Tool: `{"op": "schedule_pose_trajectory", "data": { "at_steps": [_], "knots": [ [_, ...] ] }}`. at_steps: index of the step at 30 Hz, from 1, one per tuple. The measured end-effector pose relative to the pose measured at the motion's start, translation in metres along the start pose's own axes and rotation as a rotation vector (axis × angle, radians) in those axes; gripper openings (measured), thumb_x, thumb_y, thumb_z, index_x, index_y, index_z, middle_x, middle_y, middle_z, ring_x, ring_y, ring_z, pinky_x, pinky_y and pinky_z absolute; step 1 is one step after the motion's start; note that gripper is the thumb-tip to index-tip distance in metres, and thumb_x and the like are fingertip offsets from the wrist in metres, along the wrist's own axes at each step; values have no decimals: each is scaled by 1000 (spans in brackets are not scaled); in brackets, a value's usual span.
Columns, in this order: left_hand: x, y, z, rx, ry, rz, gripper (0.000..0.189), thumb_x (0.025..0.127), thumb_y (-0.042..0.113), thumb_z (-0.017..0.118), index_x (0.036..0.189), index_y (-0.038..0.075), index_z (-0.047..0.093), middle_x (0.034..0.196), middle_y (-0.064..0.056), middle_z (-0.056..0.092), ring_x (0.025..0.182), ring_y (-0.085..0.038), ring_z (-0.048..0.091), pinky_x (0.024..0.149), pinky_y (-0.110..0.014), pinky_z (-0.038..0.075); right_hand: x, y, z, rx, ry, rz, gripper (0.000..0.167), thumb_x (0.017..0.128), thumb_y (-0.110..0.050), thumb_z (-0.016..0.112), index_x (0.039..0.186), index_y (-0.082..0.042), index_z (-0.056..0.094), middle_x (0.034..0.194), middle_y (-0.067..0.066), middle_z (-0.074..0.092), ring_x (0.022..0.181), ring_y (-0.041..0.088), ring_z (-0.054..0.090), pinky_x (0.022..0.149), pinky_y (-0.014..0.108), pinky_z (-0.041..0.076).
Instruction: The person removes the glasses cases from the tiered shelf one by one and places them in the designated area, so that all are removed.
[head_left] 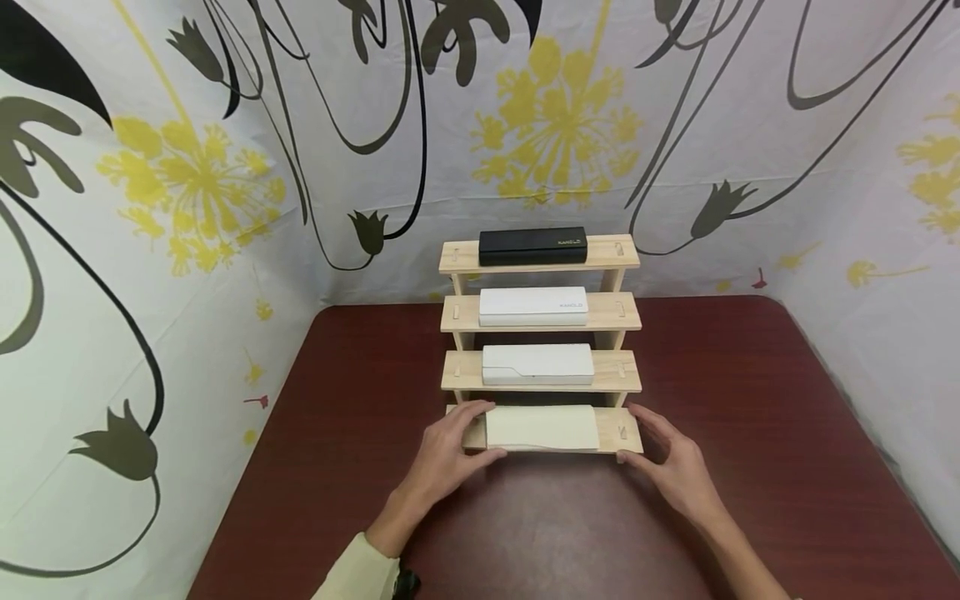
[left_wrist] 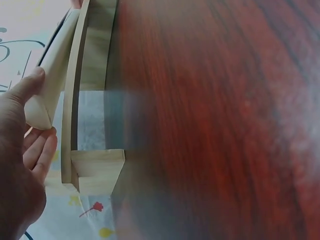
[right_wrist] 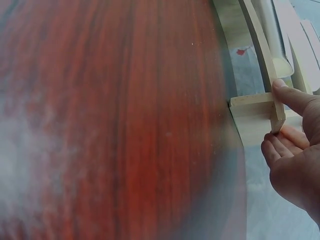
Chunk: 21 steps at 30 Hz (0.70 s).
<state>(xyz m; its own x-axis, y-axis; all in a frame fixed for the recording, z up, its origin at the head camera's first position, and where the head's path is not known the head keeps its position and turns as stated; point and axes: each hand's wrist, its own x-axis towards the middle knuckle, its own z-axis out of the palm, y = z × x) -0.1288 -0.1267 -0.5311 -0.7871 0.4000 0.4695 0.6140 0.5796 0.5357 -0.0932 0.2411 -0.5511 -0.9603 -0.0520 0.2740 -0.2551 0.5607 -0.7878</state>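
Observation:
A wooden tiered stand [head_left: 621, 427] holds one long case on each step. On its lowest step lies a cream glasses case [head_left: 542, 427]. My left hand [head_left: 442, 457] pinches the left end of that case, thumb at the front and fingers behind; in the left wrist view the thumb [left_wrist: 35, 80] lies against the case's rounded end. My right hand [head_left: 681, 473] grips the right end of the lowest step. In the right wrist view its thumb [right_wrist: 281, 86] presses the board's edge and the fingers [right_wrist: 280, 150] curl at the board's end.
Higher steps carry a white case with a curved seam [head_left: 537, 365], another white case [head_left: 533, 307] and a black case [head_left: 533, 246] on top. The stand is on a dark red-brown table [head_left: 375, 375]. Behind and beside it hangs white cloth [head_left: 465, 150] with flower prints.

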Motion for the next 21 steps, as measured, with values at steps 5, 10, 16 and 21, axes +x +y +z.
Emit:
{"op": "schedule_pose_trajectory", "data": {
  "at_steps": [5, 10, 16, 21],
  "knots": [
    [1, -1, -4, -8, 22, 51, 70, 80, 36, 97, 137, 11, 67, 135, -4, 69, 120, -18, 69, 93, -39, 61, 0, 0, 0, 8, 2, -3, 78, 82, -6, 92, 150, 1, 56, 146, 23, 62, 130, 50, 58, 101, 1, 35],
    [0, -2, -8, -26, 43, 102, 69, 77, 36, 98, 134, 10, 69, 130, -5, 71, 114, -19, 72, 88, -37, 63, 0, 2, 0, 5, 5, -10, 77, 82, -6, 92, 150, 0, 56, 146, 22, 62, 130, 50, 58, 102, 1, 36],
    [0, -4, -14, -40, 67, 149, 68, 76, 35, 99, 131, 8, 70, 126, -5, 73, 110, -19, 73, 85, -37, 63, 0, 2, 0, 10, 7, -19, 77, 82, -6, 92, 150, 1, 57, 145, 22, 63, 130, 49, 58, 102, 2, 37],
    [0, -5, -23, -70, 95, 161, 67, 74, 30, 100, 129, 7, 71, 122, -4, 74, 107, -19, 74, 83, -38, 63, 0, 2, 0, 11, 6, -17, 77, 82, -7, 92, 150, 1, 57, 145, 23, 63, 129, 50, 58, 101, 2, 37]
  ]
}}
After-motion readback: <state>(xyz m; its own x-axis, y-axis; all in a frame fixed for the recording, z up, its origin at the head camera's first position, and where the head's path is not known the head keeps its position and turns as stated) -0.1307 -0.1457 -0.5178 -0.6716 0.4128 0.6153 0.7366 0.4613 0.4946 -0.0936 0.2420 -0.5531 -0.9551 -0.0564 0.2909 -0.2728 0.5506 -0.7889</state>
